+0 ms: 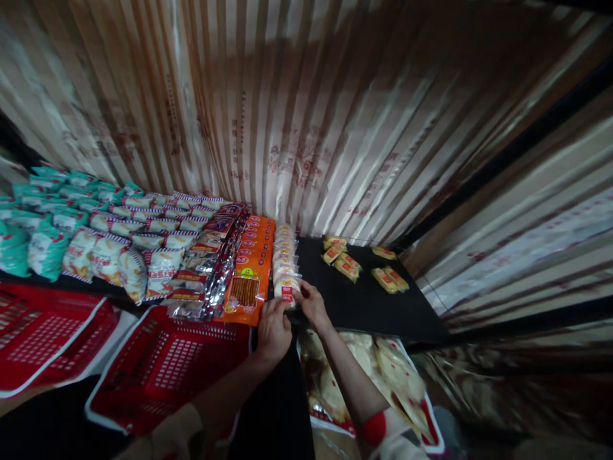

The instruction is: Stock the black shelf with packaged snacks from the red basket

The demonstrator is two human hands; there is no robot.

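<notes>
At the front end of a row of white round packets [285, 246] lies a white packet with a red label [287, 291]. My left hand [274, 329] is at the packet's near left corner, its fingers curled against it. Against the packet's right side, my right hand [313, 303] closes with thumb and fingers on its edge. The packet rests on the black shelf [378, 313]. Directly left of the row lie flat orange packs [246, 268] showing brown sticks through a window.
Silver and dark red packs [201, 268], white striped-edge bags [163, 262] and teal bags [48, 249] fill the left of the shelf. Several small yellow packets [348, 265] lie right. Below stand red baskets [186, 358] and a basket of white packages [435, 428]. Plastic sheeting [306, 115] hangs behind.
</notes>
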